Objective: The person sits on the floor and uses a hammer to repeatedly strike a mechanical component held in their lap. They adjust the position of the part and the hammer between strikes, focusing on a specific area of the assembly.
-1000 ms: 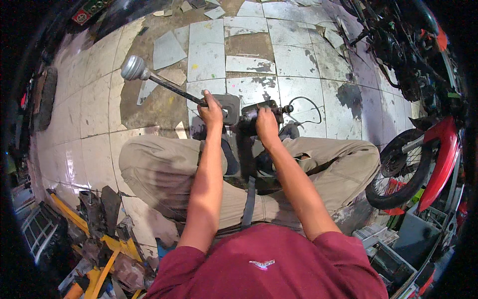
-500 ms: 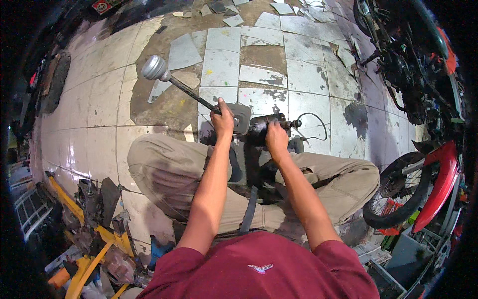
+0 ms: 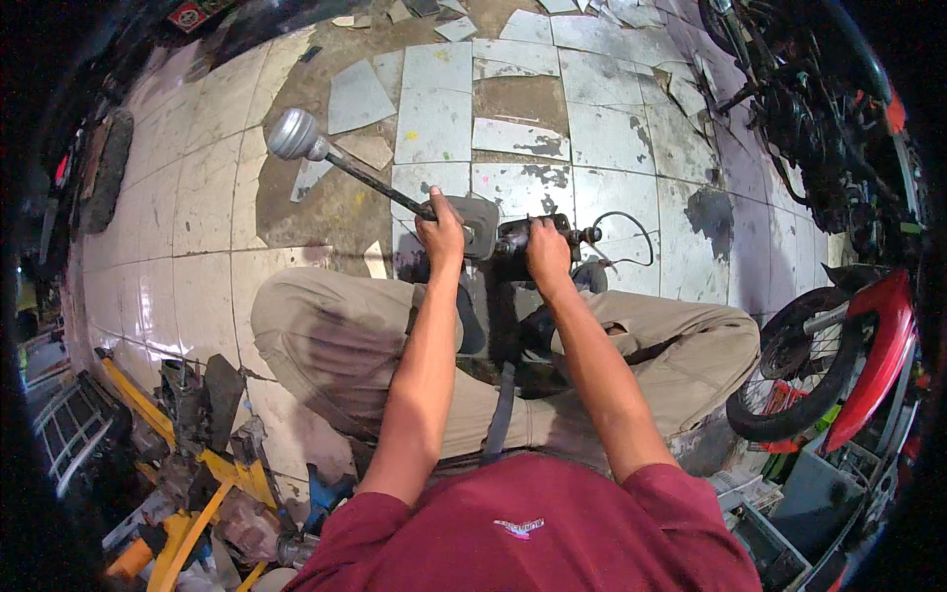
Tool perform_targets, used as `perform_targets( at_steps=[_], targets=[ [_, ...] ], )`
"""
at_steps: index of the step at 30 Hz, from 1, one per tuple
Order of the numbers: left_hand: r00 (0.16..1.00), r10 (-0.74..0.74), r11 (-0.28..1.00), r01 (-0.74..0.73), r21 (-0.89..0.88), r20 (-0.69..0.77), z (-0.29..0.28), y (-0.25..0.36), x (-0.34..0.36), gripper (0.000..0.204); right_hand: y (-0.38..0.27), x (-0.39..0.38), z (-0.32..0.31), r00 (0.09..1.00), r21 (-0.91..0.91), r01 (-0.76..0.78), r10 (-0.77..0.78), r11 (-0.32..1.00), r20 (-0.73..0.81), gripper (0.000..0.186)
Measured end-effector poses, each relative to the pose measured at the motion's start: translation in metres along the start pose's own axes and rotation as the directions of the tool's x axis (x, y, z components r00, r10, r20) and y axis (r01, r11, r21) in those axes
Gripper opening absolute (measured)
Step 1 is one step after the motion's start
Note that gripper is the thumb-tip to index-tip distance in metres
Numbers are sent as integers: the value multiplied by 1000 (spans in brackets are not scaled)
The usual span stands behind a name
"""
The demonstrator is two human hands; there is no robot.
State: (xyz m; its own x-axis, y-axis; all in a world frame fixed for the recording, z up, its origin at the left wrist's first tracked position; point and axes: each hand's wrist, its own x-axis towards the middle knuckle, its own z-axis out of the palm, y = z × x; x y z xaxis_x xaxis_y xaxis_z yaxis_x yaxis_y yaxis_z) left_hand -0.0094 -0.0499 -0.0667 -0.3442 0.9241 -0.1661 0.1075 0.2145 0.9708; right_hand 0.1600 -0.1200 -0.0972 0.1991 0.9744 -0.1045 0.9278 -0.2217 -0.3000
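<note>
In front of my crossed legs I hold a lever with a black rod [image 3: 370, 178] and a rounded silver knob [image 3: 294, 136], which points to the far left. My left hand [image 3: 441, 239] is closed around the rod's near end, thumb up, beside a squarish dark grey plate [image 3: 479, 219]. Just right of the plate, my right hand [image 3: 548, 253] grips a black cylindrical body [image 3: 511, 253] from above, fingers curled over it. Whether plate and body are joined I cannot tell. A thin black cable [image 3: 646, 235] loops out at the body's right end.
Cracked white tiles [image 3: 434, 123] and loose tile pieces [image 3: 357, 97] cover the floor ahead. On the right stand a motorcycle wheel [image 3: 789, 395] with a red fender [image 3: 878, 335] and dark machine parts [image 3: 789, 109]. Yellow metal parts [image 3: 202, 523] and scrap lie piled at lower left.
The silver knob has swung slightly left in the picture. Both hands sit slightly higher in view, keeping their grips. The whole view has also shifted a little.
</note>
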Motion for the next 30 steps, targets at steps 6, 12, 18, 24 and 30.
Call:
perform_targets(
  at_steps=[6,12,18,24,30],
  targets=[
    [1000,6,999,-6,42,7,1,-2,1,63,25,-67,-9,997,227,-36,19,973,76,14],
    [999,-46,999,46,10,-5,-1,11,-3,66,10,-58,-33,993,321,11,26,947,-111,22],
    [997,-71,997,71,-12,-1,2,13,-3,65,8,-37,-7,995,199,58,-41,978,-88,22],
    [997,-77,997,77,17,26,0,18,-4,67,4,-15,8,992,141,8,10,990,-125,26],
    [997,-79,996,80,29,-27,0,3,3,68,-1,-51,13,975,295,-72,130,953,-182,40]
  ],
)
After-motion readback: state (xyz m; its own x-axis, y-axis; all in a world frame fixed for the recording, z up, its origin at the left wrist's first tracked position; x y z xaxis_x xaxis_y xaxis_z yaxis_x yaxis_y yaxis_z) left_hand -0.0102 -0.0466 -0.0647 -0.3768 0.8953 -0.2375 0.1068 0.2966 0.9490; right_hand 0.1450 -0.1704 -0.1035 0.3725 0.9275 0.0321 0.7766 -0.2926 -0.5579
